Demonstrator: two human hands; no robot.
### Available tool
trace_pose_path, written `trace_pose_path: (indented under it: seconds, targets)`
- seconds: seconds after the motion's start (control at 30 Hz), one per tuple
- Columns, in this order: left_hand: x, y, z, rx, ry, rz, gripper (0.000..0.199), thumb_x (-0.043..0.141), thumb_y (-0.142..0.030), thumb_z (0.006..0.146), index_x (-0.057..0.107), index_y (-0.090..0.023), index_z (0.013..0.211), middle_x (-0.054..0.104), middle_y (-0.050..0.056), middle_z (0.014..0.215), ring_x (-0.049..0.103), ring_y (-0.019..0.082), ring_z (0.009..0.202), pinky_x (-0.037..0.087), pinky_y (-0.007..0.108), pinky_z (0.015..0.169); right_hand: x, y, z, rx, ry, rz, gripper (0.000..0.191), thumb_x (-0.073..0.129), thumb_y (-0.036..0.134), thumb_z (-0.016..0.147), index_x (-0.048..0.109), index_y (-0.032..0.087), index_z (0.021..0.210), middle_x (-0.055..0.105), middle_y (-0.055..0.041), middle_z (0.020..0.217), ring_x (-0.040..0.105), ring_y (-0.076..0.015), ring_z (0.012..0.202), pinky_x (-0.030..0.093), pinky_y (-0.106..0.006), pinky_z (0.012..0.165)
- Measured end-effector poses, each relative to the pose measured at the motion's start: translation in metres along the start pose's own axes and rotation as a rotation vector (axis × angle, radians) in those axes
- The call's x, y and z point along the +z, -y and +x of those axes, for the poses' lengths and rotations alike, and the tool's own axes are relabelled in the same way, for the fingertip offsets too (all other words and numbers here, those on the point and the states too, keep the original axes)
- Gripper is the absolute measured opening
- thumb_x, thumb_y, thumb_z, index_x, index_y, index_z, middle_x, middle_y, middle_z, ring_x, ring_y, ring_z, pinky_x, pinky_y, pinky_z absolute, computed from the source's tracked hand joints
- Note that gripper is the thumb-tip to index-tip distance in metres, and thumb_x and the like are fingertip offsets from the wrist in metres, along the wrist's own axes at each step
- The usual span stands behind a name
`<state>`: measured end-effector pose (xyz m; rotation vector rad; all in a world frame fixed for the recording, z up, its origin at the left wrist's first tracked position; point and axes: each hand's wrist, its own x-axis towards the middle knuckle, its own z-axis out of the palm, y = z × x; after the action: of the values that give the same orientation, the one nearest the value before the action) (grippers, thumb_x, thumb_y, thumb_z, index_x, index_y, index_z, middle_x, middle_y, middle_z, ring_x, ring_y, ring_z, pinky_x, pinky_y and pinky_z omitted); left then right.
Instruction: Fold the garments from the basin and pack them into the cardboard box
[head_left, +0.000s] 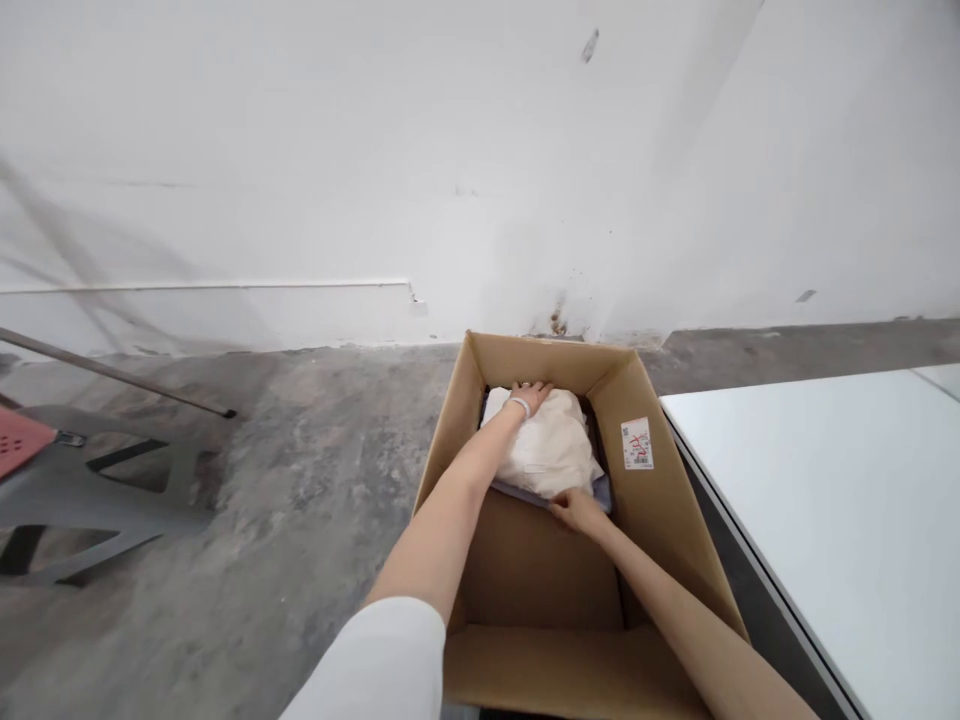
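A tall open cardboard box (pixel 540 590) stands on the floor, with a white label on its right inner wall. Folded cream cloth (pixel 551 445) lies inside at the far end, on top of bluish-grey cloth (pixel 525 494). My left hand (pixel 532 395) rests on the far part of the cream cloth with its fingers spread. At the near edge of the pile, my right hand (pixel 579 510) has its fingers pinched on the cloth edge; which layer it grips is hard to tell.
A white-topped table (pixel 840 480) stands close to the box on the right. At the left are a grey stool (pixel 97 500), a pink perforated item (pixel 22 440) and a thin rod (pixel 120 370). A white wall (pixel 337 150) rises behind the box.
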<state>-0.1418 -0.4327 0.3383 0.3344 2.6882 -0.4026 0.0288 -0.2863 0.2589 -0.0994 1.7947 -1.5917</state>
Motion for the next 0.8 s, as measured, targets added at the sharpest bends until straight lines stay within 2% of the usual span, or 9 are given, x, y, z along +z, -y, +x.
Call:
trace_pose_path:
  seconds: [0.03, 0.1, 0.17, 0.27, 0.4, 0.53, 0.67, 0.8]
  targets:
    - [0.007, -0.002, -0.006, -0.016, -0.024, 0.007, 0.053, 0.035, -0.006, 0.091, 0.041, -0.025, 0.14, 0.045, 0.013, 0.14, 0.048, 0.03, 0.122, 0.03, 0.06, 0.102, -0.007, -0.001, 0.0, -0.014, -0.035, -0.033, 0.017, 0.061, 0.021, 0.075, 0.067, 0.014, 0.089, 0.067, -0.0135, 0.094, 0.059, -0.028, 0.105, 0.044, -0.041, 0.093]
    - [0.018, -0.005, -0.019, -0.046, -0.107, 0.02, 0.058, 0.034, -0.008, 0.091, 0.031, -0.026, 0.146, 0.037, 0.012, 0.147, 0.037, 0.029, 0.131, 0.022, 0.06, 0.107, -0.019, 0.001, 0.003, -0.069, -0.119, -0.143, 0.034, 0.06, 0.017, 0.074, 0.065, 0.016, 0.109, 0.059, -0.0152, 0.121, 0.047, -0.0302, 0.122, 0.035, -0.043, 0.103]
    - [0.028, -0.006, -0.031, -0.056, -0.219, 0.037, 0.057, 0.036, -0.015, 0.092, 0.029, -0.028, 0.147, 0.035, 0.009, 0.149, 0.028, 0.028, 0.136, 0.014, 0.058, 0.111, -0.027, 0.005, 0.009, -0.156, -0.202, -0.353, 0.056, 0.061, 0.017, 0.075, 0.053, 0.02, 0.13, 0.038, -0.0129, 0.145, 0.033, -0.0315, 0.134, 0.03, -0.045, 0.107]
    - [0.043, 0.0, -0.041, -0.052, -0.314, 0.058, 0.048, 0.035, -0.033, 0.096, 0.036, -0.035, 0.143, 0.036, 0.003, 0.149, 0.019, 0.029, 0.14, 0.007, 0.06, 0.112, -0.028, 0.011, 0.023, -0.21, -0.257, -0.696, 0.08, 0.067, 0.027, 0.073, 0.033, 0.024, 0.145, 0.009, -0.0073, 0.157, 0.013, -0.0339, 0.141, 0.03, -0.052, 0.105]
    - [0.06, 0.017, -0.038, -0.154, -0.214, 0.038, 0.052, 0.03, -0.055, 0.094, 0.036, -0.039, 0.143, 0.028, 0.0, 0.154, 0.01, 0.036, 0.142, 0.005, 0.07, 0.107, -0.021, 0.014, 0.051, -0.162, -0.202, -0.813, 0.099, 0.068, 0.047, 0.072, 0.013, 0.027, 0.152, -0.011, -0.0026, 0.157, -0.006, -0.035, 0.143, 0.023, -0.062, 0.105]
    - [0.075, 0.032, -0.027, -0.223, -0.053, -0.018, 0.059, 0.023, -0.065, 0.091, 0.025, -0.044, 0.146, 0.014, -0.004, 0.158, 0.003, 0.038, 0.143, 0.007, 0.075, 0.102, -0.015, -0.001, 0.081, -0.035, -0.081, -0.731, 0.099, 0.051, 0.065, 0.076, 0.003, 0.025, 0.153, -0.018, -0.0025, 0.156, -0.011, -0.0337, 0.143, 0.02, -0.063, 0.105]
    - [0.089, 0.036, -0.018, -0.25, 0.088, -0.076, 0.062, 0.02, -0.068, 0.089, 0.019, -0.045, 0.147, 0.005, -0.006, 0.159, -0.002, 0.036, 0.143, 0.009, 0.076, 0.101, -0.01, -0.021, 0.102, 0.029, 0.033, -0.658, 0.098, 0.043, 0.071, 0.077, 0.002, 0.024, 0.153, -0.017, -0.0042, 0.156, -0.01, -0.0333, 0.143, 0.016, -0.064, 0.106]
    - [0.092, 0.034, -0.015, -0.271, 0.143, -0.089, 0.065, 0.02, -0.069, 0.088, 0.015, -0.045, 0.148, -0.003, -0.006, 0.159, -0.006, 0.037, 0.143, 0.011, 0.074, 0.101, -0.014, -0.026, 0.108, 0.008, 0.055, -0.629, 0.098, 0.043, 0.071, 0.077, 0.006, 0.022, 0.153, -0.014, -0.0061, 0.157, -0.012, -0.0342, 0.143, 0.011, -0.067, 0.105]
